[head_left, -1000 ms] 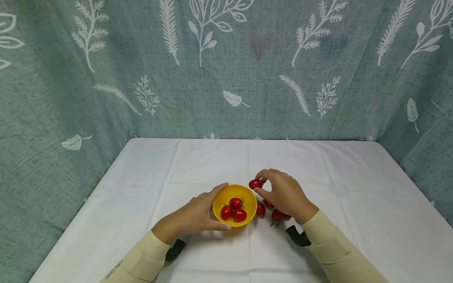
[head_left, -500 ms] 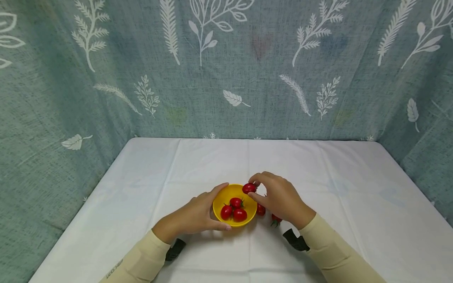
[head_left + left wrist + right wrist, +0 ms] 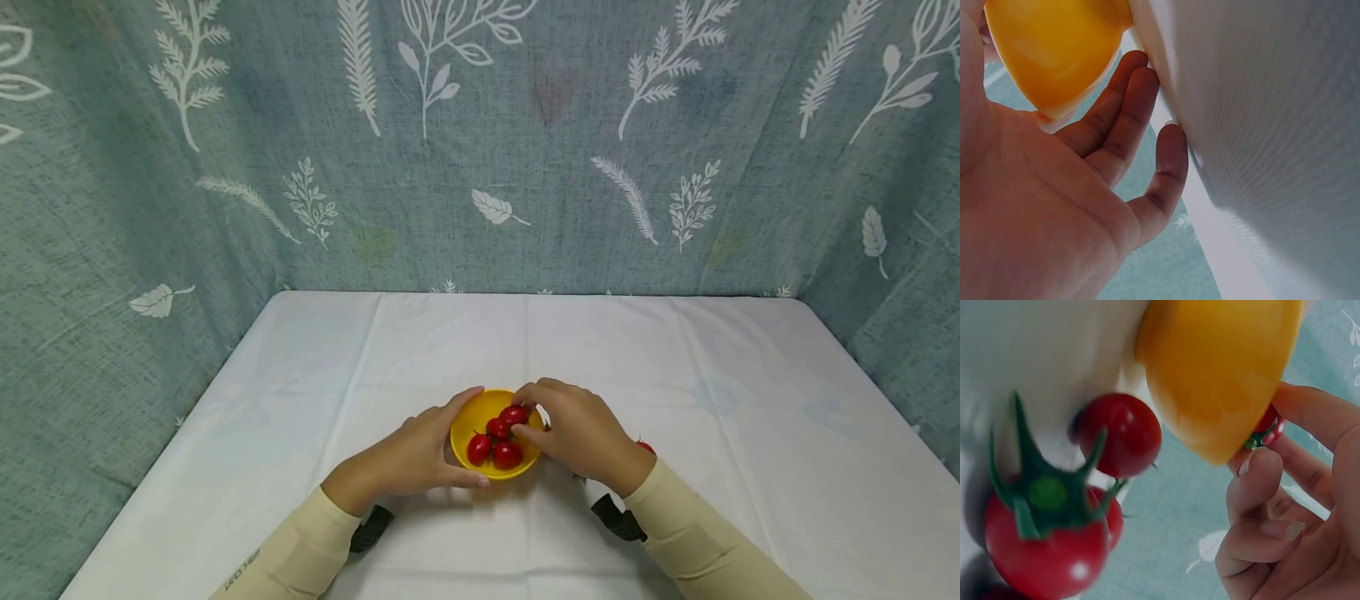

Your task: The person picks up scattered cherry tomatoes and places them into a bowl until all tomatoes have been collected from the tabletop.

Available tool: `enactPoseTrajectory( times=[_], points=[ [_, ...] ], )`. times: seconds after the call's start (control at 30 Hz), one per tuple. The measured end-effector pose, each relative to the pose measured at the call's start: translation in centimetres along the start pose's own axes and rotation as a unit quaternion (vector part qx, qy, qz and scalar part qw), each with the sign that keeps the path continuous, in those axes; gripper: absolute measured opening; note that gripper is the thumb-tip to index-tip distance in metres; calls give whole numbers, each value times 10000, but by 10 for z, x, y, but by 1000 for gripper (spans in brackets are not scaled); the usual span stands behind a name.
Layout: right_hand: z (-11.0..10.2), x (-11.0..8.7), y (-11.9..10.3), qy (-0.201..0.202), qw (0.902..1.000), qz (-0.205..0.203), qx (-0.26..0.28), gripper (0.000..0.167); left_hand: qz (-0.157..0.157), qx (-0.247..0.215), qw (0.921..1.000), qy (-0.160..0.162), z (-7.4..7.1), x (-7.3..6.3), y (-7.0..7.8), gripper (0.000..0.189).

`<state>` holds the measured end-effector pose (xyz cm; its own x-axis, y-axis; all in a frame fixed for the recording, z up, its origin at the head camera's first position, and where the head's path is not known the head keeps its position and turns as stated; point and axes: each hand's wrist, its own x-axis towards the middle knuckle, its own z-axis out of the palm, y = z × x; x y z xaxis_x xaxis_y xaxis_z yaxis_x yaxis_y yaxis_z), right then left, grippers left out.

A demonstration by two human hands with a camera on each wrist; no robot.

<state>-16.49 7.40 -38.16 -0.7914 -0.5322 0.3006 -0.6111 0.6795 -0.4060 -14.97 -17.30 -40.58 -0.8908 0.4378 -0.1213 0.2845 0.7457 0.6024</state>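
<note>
Leftward and a little nearer the person, the held tomato (image 3: 513, 415) has shifted with the right hand (image 3: 577, 429) since the frame half a second ago, from over the rim of the yellow bowl (image 3: 471, 417) to within it; the left hand and bowl look unmoved.

Head view: the right hand pinches the tomato between thumb and fingers, at the bowl side nearest that hand; its long axis runs roughly sideways, from the right hand toward the left; three other tomatoes (image 3: 507, 455) lie in the bowl, left of the right fingertips and nearer the person; the left hand (image 3: 412, 454) grasps the bowl from its own side, thumb near and fingers far, probably to stop it sliding; the bowl's mouth faces up; a stray tomato (image 3: 645, 447) shows just outside the right wrist.

Left wrist view: the palm faces the bowl's wall; three fingers bend loosely beside it, tips close to the table (image 3: 1272, 156); whether they touch, I cannot tell.

Right wrist view: the pinched tomato turns its green stem end back toward the palm, its far end hidden by the bowl; holding it by the stem end likely lets it be lowered gently; loose tomatoes (image 3: 1121, 434) lie on the table between bowl and wrist; the nearest one (image 3: 1047, 562) points its calyx at the camera.
</note>
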Motion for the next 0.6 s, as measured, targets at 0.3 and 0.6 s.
enactPoseTrajectory(
  times=[0.3, 0.6],
  points=[
    [9, 0, -6, -278, 9996, 95, -44, 28, 80, -4, 10000, -15, -2, 0, 1, 112],
    [15, -1, -7, -255, 9994, 72, -215, 27, 105, -33, 9999, -33, -1, 0, 0, 112]
  ],
)
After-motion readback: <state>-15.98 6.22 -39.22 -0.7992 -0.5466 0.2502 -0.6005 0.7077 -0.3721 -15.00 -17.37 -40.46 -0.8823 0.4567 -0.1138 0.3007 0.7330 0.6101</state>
